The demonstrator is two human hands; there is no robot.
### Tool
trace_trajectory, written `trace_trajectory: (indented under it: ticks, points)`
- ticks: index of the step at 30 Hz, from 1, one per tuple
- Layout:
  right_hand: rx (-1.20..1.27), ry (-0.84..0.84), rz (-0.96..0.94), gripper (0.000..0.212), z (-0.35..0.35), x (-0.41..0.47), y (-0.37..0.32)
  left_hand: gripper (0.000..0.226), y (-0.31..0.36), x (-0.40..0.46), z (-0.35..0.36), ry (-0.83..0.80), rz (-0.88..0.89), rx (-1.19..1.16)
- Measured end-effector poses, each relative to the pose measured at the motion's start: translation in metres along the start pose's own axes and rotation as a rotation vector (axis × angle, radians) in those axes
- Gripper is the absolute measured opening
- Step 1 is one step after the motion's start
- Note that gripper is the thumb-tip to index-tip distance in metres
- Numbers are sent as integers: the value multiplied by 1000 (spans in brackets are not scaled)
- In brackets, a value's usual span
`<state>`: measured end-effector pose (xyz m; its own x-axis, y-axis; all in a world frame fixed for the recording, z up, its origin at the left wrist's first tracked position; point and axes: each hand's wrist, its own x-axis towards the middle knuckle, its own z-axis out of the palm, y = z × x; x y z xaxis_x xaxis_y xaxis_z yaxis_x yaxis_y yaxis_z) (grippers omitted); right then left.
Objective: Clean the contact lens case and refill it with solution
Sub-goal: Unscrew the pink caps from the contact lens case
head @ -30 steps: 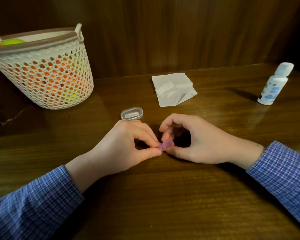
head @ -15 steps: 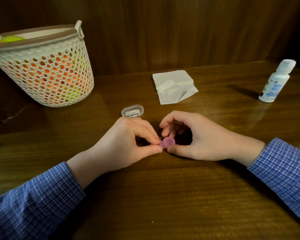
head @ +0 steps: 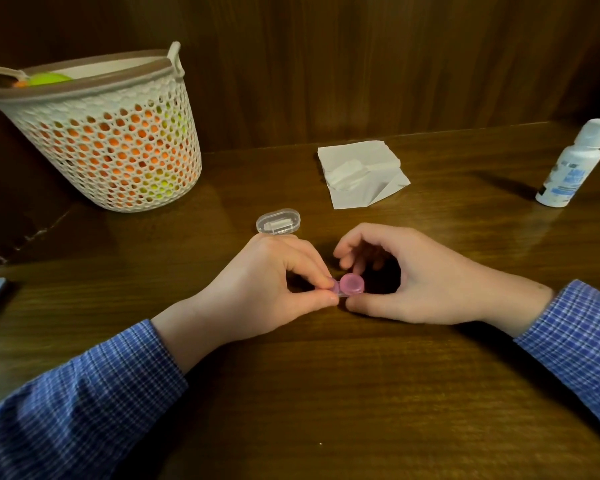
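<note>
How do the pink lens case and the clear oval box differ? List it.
The pink lens case is tinted and pinched between the left hand and right hand; the clear oval box is colourless and lies untouched on the table. The case shows a round cap, while the box is elongated with a white piece inside. Both are small plastic containers.

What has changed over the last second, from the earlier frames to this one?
Very little. The left hand still pinches the left end of the pink lens case; the right hand still holds its other end, and the fingers there have shifted slightly, so the round pink cap shows more fully. The solution bottle, tissue, clear box and basket lie as before; only the view drifted.
</note>
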<state>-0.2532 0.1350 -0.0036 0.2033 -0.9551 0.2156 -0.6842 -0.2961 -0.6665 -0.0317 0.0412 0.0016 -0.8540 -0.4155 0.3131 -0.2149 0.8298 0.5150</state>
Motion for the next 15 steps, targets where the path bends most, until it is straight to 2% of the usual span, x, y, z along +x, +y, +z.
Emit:
trace_trajectory:
  ticks: [3, 10, 15]
  points:
    - [-19, 42, 23, 47, 3, 1, 0, 13, 0, 0, 0, 2, 6, -3]
    - [69, -32, -15, 42, 1, 0, 2, 14, -1, 0, 1, -1, 0, -9]
    - [-8, 23, 0, 48, 4, -1, 1, 13, -1, 0, 0, -1, 3, -10]
